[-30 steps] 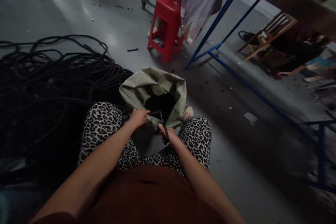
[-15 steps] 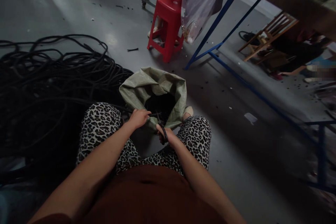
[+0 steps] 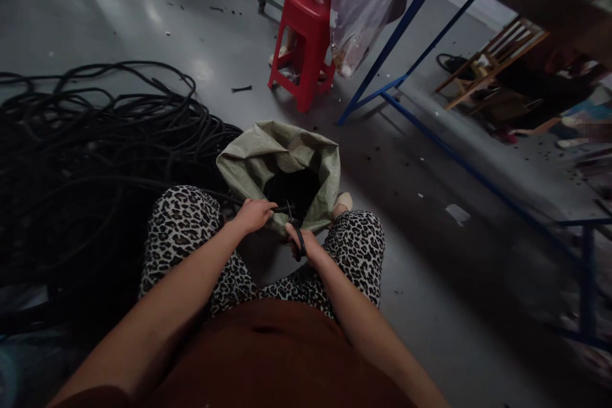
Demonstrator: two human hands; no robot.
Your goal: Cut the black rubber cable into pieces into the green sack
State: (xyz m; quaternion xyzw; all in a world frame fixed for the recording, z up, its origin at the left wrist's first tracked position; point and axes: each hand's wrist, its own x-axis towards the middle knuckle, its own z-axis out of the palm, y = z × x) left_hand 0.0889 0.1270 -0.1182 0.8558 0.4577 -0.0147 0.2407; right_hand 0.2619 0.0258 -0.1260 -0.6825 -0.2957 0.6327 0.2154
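Note:
Between my knees stands an open greenish sack (image 3: 248, 146), its mouth spread wide and dark contents inside. My left hand (image 3: 255, 214) is closed around a black cord (image 3: 228, 196) near the sack's near left rim; the cord's tip points right from my fingers. In my right hand (image 3: 301, 243) are black-handled scissors (image 3: 300, 241), blades upward over the sack's near edge, close to the cord's end. Whether the blades touch the cord I cannot make out. Left of my leg lies a large tangled heap of black cord (image 3: 138, 121), from which the held cord seems to run.
A red plastic stool (image 3: 306, 38) stands beyond the sack, with a person's leg behind it. A clear plastic bag (image 3: 366, 13) hangs beside a blue-legged table (image 3: 411, 19). Under it, a wooden chair (image 3: 497, 57) and another person show at the right. Scraps dot the floor.
The scissor blades have shifted slightly beside the cord's end. Both hands stay almost in place, and the sack has not moved.

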